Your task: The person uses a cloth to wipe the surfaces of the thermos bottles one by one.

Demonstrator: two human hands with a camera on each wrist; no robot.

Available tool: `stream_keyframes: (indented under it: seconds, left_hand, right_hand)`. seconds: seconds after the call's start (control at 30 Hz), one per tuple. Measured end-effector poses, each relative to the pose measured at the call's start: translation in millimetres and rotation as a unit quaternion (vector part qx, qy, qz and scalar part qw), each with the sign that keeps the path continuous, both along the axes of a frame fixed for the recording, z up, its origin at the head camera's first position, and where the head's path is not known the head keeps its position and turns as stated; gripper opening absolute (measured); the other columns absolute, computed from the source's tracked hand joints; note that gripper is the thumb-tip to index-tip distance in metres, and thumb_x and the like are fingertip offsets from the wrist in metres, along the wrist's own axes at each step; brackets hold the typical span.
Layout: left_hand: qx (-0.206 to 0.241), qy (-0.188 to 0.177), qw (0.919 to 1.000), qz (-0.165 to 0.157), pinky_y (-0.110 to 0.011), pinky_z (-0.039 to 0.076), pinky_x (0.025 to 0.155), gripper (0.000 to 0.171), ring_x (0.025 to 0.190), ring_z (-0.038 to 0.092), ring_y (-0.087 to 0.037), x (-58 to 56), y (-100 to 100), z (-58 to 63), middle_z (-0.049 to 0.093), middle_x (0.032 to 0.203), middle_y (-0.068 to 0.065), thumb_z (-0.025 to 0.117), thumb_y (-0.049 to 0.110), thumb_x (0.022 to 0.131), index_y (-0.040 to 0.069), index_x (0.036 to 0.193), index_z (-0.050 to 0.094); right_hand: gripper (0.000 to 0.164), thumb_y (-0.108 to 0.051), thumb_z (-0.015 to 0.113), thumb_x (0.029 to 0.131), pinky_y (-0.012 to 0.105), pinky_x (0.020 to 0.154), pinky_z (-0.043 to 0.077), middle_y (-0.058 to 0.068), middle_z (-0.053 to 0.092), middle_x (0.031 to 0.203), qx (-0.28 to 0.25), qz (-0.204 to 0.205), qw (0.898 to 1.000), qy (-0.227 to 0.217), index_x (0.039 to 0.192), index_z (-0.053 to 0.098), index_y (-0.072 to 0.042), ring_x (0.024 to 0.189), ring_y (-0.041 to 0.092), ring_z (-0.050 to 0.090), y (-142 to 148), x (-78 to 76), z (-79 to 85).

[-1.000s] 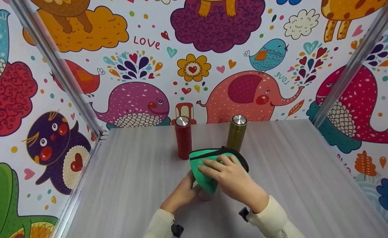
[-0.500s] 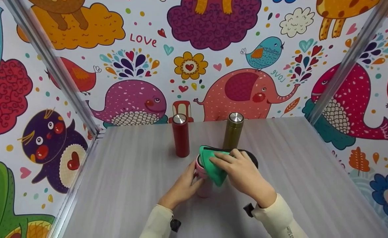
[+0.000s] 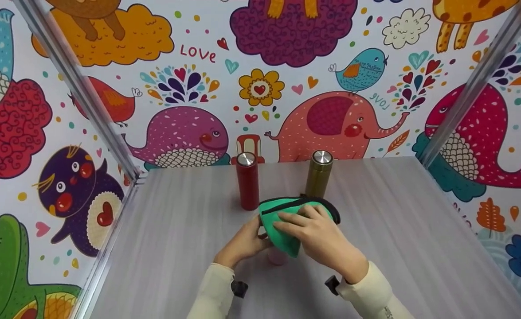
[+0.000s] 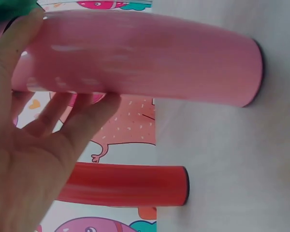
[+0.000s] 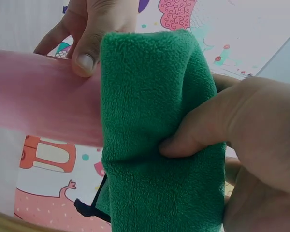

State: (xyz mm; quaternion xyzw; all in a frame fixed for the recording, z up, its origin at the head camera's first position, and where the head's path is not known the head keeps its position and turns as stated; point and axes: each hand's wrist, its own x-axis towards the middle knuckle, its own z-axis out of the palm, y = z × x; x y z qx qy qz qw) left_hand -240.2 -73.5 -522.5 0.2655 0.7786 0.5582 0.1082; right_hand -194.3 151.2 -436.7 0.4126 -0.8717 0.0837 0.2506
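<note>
A pink thermos bottle (image 4: pixel 150 58) stands upright on the table, its top hidden under a green towelling cloth (image 5: pixel 150 106) with black edging. My left hand (image 3: pixel 242 244) holds the bottle's upper part, thumb on one side and fingers on the other, as the left wrist view shows. From the right, my right hand (image 3: pixel 327 239) grips the cloth, which drapes over the bottle's top. The thumb presses into the folded fabric in the right wrist view. Only the bottle's lower end shows below the cloth in the head view.
Behind the hands stand a red thermos bottle (image 3: pixel 248 186) and an olive-green thermos bottle (image 3: pixel 319 175), both with silver lids. The grey table (image 3: pixel 176 221) meets printed walls at the back and sides, with metal posts (image 3: pixel 78 97) in the corners.
Half a second ago the cloth was farther right and the pink bottle's rim showed. Now the right hand has brought it back left over the top. The left hand keeps its hold.
</note>
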Motion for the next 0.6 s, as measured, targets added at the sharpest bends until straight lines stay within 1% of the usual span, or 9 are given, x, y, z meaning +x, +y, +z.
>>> stream_keyframes:
  seconds: [0.1,0.17,0.23,0.33,0.4,0.47,0.6]
  left_hand:
    - [-0.005,-0.003,1.0000,0.000,-0.043,0.046,0.104,0.063,0.134,0.045,-0.016,-1.4,1,-0.3,0.050,0.142,0.008,0.079,0.023,0.089,0.029,0.143,0.047]
    - [-0.004,-0.006,1.0000,0.002,-0.040,0.047,0.103,0.063,0.132,0.047,-0.015,-1.9,2,-0.2,0.052,0.141,0.009,0.079,0.026,0.089,0.030,0.143,0.048]
    - [-0.002,-0.012,0.9999,0.005,-0.040,0.048,0.102,0.060,0.129,0.050,-0.016,-1.6,2,-0.4,0.053,0.138,0.010,0.079,0.027,0.089,0.031,0.142,0.050]
    - [0.004,-0.017,0.9998,0.010,-0.041,0.049,0.101,0.060,0.126,0.052,-0.018,-1.0,1,-0.7,0.054,0.137,0.010,0.078,0.027,0.089,0.030,0.142,0.051]
    - [0.005,-0.011,0.9998,0.015,-0.041,0.050,0.100,0.062,0.125,0.052,-0.020,-1.2,0,-0.7,0.053,0.137,0.009,0.079,0.026,0.088,0.030,0.143,0.051]
    - [0.003,-0.006,0.9998,0.020,-0.042,0.050,0.099,0.066,0.125,0.053,-0.021,-0.9,0,-0.8,0.053,0.137,0.007,0.080,0.027,0.088,0.029,0.146,0.049]
    - [-0.014,-0.001,0.9995,0.029,-0.041,0.051,0.097,0.073,0.126,0.053,-0.022,0.6,1,-2.3,0.053,0.136,0.004,0.081,0.035,0.086,0.031,0.149,0.045]
  right_hand:
    - [0.058,0.001,0.083,0.077,0.046,0.087,0.047,-0.003,0.065,0.132,0.010,-0.003,1.000,-0.014,0.127,0.070,-0.024,0.101,0.025,0.057,-4,-6.6,2.8]
    - [0.058,0.001,0.082,0.078,0.046,0.088,0.048,-0.002,0.064,0.133,0.014,-0.011,0.999,-0.030,0.129,0.069,-0.024,0.103,0.025,0.057,-4,-11.6,4.6]
    - [0.059,0.001,0.082,0.078,0.044,0.085,0.050,-0.002,0.064,0.133,0.012,-0.024,0.999,-0.045,0.130,0.068,-0.024,0.101,0.025,0.057,-3,-15.7,6.0]
    - [0.063,0.002,0.084,0.076,0.039,0.077,0.051,-0.001,0.064,0.132,0.001,-0.043,0.997,-0.064,0.131,0.068,-0.024,0.096,0.024,0.056,2,-19.7,6.4]
    - [0.063,0.001,0.084,0.076,0.037,0.074,0.051,0.000,0.065,0.130,-0.006,-0.052,0.996,-0.072,0.132,0.068,-0.024,0.095,0.024,0.056,6,-20.7,6.1]
    - [0.063,0.002,0.083,0.077,0.038,0.075,0.051,0.001,0.066,0.128,-0.015,-0.060,0.995,-0.080,0.132,0.068,-0.024,0.094,0.024,0.056,12,-19.8,4.9]
    - [0.059,0.005,0.079,0.080,0.038,0.077,0.050,0.000,0.068,0.125,-0.049,-0.073,0.991,-0.102,0.130,0.069,-0.023,0.092,0.022,0.055,26,-14.1,-1.0]
